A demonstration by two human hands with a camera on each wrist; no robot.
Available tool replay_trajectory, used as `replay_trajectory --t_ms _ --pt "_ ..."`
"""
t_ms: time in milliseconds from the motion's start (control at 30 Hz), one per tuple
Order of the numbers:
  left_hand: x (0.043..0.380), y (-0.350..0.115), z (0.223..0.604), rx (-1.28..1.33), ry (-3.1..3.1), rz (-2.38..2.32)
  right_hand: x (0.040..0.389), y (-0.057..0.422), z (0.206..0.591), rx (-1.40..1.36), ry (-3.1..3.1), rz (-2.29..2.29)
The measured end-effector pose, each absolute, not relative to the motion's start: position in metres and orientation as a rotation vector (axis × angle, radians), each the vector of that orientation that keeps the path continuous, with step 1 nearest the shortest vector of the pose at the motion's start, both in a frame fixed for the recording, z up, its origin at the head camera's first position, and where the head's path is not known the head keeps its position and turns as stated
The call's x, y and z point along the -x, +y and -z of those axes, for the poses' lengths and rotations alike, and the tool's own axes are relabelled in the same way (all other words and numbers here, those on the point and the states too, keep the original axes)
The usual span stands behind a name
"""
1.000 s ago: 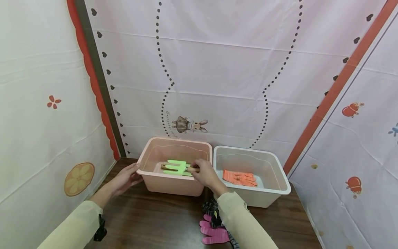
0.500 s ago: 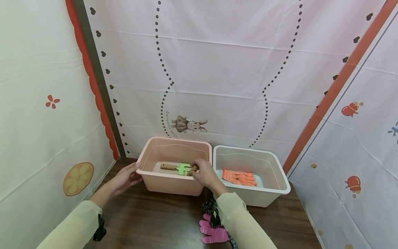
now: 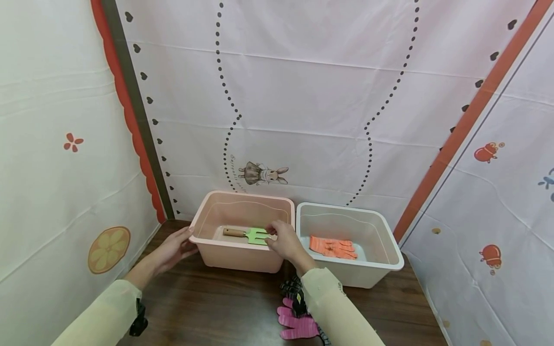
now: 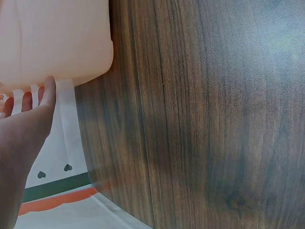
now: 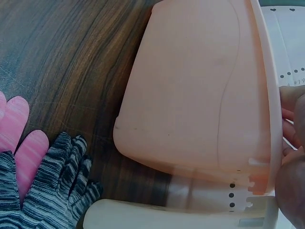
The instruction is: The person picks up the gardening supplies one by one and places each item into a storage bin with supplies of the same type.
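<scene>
A pink bin (image 3: 242, 257) stands on the dark wooden table (image 3: 207, 307). On its floor lies a green hand fork (image 3: 256, 235) with a wooden handle, tines pointing right. My right hand (image 3: 284, 240) reaches over the near right rim. Its thumb and fingertips are bent around the tine ends in the head view; I cannot tell whether they grip anything. My left hand (image 3: 176, 245) rests extended fingers against the bin's left side, right at the rim. In the left wrist view those fingertips (image 4: 50, 86) meet the bin wall.
A white bin (image 3: 359, 276) close on the right holds an orange glove (image 3: 333, 247). Pink (image 3: 298, 327) and dark striped (image 5: 57, 191) gloves lie on the table beside my right forearm. Patterned cloth (image 3: 303, 96) hangs behind and at both sides.
One second ago my right hand held a second tool by its wooden handle, above the fork. That tool no longer shows, and the fork's tines are now uncovered. The left hand stays put.
</scene>
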State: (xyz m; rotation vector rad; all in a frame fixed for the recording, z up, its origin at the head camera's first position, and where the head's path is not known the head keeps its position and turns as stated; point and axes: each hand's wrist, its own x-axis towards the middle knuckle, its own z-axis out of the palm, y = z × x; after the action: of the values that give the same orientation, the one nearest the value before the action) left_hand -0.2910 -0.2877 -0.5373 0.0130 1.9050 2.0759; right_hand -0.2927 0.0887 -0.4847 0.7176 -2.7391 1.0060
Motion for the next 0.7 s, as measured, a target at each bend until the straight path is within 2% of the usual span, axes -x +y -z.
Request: replay_trajectory --t_ms 700 --pt "0.2944 -0.2883 0.5429 -0.008 1.886 -2.100 0.2915 0.0916 0.4819 -0.770 -2.751 -1.012"
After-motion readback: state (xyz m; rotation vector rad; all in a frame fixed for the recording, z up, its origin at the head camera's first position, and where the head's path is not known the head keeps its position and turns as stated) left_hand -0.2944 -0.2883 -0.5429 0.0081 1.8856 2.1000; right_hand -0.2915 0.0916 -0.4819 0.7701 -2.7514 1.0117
